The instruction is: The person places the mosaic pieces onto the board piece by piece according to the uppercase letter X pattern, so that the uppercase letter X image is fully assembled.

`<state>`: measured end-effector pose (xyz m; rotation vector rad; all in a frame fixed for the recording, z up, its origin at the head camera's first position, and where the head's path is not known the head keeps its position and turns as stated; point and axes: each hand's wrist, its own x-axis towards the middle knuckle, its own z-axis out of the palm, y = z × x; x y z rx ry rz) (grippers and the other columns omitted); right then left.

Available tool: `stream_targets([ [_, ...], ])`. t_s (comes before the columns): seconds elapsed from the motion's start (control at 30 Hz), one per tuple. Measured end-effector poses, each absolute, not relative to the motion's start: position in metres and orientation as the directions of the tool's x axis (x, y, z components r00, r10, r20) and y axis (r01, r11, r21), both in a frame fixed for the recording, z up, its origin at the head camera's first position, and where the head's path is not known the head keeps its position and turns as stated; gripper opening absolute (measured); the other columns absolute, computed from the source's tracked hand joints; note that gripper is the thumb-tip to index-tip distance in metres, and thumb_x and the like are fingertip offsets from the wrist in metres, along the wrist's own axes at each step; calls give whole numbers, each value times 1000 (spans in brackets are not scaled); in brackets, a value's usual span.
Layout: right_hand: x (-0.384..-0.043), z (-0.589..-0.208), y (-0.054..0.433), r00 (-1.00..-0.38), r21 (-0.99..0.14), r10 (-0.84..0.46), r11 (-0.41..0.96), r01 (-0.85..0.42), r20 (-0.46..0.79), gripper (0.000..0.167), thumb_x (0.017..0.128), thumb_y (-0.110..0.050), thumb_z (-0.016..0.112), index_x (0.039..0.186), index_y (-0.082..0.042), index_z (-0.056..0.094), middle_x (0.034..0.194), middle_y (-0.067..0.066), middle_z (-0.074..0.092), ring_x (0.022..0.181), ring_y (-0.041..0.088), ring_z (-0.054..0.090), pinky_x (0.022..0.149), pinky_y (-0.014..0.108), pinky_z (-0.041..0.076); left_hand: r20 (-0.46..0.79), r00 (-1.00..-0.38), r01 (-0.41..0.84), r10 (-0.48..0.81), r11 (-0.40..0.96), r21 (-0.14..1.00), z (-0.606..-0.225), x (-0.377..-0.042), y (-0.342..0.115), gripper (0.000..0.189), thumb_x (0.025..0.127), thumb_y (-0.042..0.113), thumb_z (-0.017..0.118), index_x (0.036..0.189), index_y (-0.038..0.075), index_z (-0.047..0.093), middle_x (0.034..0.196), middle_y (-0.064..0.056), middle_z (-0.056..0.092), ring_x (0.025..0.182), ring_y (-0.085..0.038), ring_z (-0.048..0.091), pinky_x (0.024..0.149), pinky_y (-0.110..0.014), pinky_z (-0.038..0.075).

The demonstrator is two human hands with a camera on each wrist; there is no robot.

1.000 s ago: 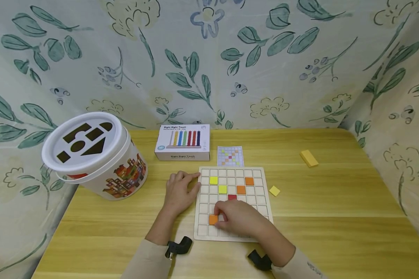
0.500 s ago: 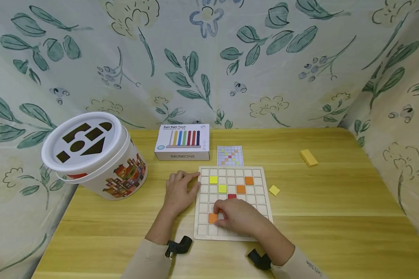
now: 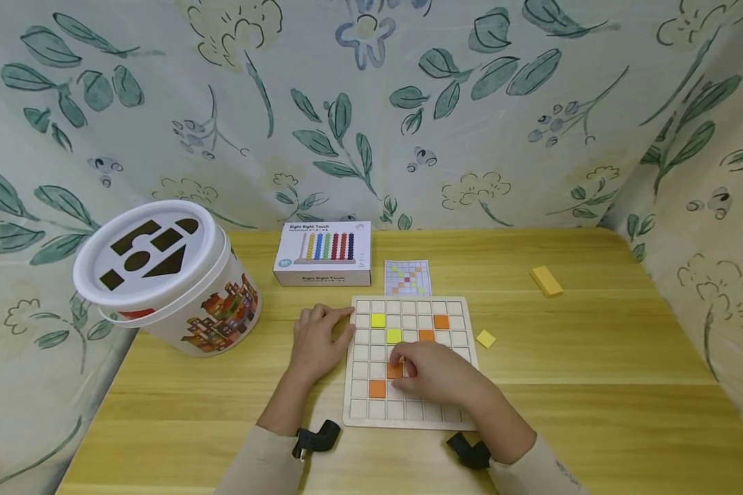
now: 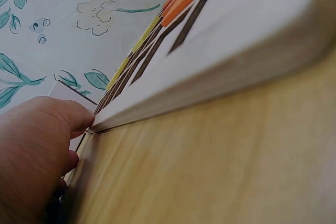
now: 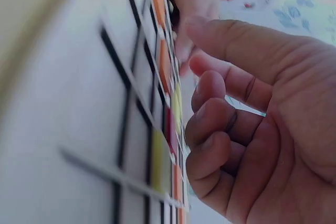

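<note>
A pale wooden grid board (image 3: 360,371) lies flat on the table. My left hand (image 3: 318,344) touches its left edge with thumb and forefinger. Over the board, my right hand (image 3: 436,371) has its thumb and forefinger at an orange tile (image 3: 394,372). In the right wrist view its fingers are loosely bent, apart from the thumb, with nothing between them. Another orange tile (image 3: 377,389) sits lower left. Farther up are yellow tiles (image 3: 378,320) and two orange tiles (image 3: 441,322). A red tile (image 5: 169,135) shows in the right wrist view but hides behind the hand in the head view.
Behind the board lies a printed pattern card (image 3: 406,276), beside a white box (image 3: 324,254). A white bucket (image 3: 223,316) with a shape-hole lid stands left. To the right are a loose yellow tile (image 3: 486,339) and a yellow block (image 3: 546,281).
My right hand has shifted right and away from me, from the lower-left orange tile to the second one, which is now uncovered. It now covers the red tile. The left hand stays put.
</note>
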<state>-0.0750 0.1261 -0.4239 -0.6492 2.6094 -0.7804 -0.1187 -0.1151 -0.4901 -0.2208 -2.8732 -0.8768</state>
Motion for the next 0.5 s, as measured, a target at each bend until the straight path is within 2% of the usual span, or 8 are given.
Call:
stream_targets([
  [0.2,-88,-415,155,-892,-617,-384,769,-166,-239,20,89,-23,79,104,-19,67,73,-3,53,67,12,49,61,26,39,149,-984,165,99,820,548,-490,-118,-115,36,97,37,65,131,26,71,105,-1,59,94,-20,43,86,-38,33],
  [0.33,-97,-409,182,-920,-619,-270,784,-40,-283,27,90,-24,78,113,-17,66,80,2,54,71,17,50,60,28,39,150,-984,166,99,819,549,-489,-117,-114,36,97,37,65,131,26,71,105,0,60,95,-20,44,86,-38,33],
  [0.5,-107,-410,221,-932,-614,-187,788,46,-310,36,92,-26,76,123,-15,62,86,5,54,74,20,49,62,31,40,153,-984,165,96,821,546,-487,-117,-113,37,96,37,67,131,26,71,105,-1,60,95,-20,44,86,-38,33],
])
